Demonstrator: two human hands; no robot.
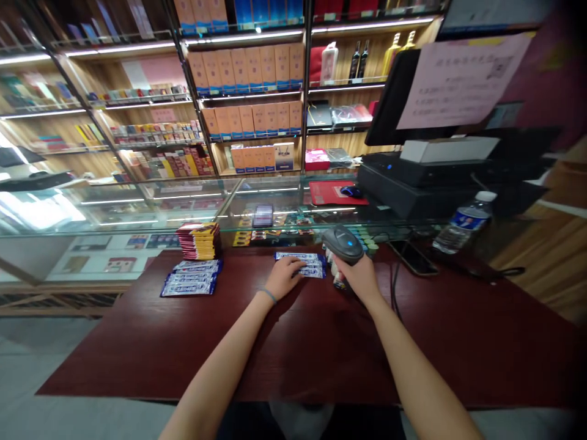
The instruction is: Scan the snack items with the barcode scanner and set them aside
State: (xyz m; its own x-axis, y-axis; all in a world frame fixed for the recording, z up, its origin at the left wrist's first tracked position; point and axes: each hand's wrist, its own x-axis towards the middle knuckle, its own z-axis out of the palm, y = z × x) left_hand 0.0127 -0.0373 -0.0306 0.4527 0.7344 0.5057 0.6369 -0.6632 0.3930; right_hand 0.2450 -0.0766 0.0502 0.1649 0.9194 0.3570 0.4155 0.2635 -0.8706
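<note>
My right hand (360, 275) is wrapped round the handle of a dark grey barcode scanner (343, 244) with a small blue light on top. The scanner's head is just right of some blue-and-silver snack packets (314, 269) lying flat on the dark red wooden table. On the left end of these packets rests my left hand (284, 278), its fingers laid over them and partly covering them. Further left lies a fanned row of similar blue-and-silver packets (190, 281). Right behind that row stands a stack of red and yellow packets (198, 240).
A glass display counter (247, 198) runs along the table's far edge. To the right are a phone (414, 257), a water bottle (464, 223) and a black cable (394, 290). A mouse (352, 191) sits on a red mat (323, 193) beside the monitor (389, 98).
</note>
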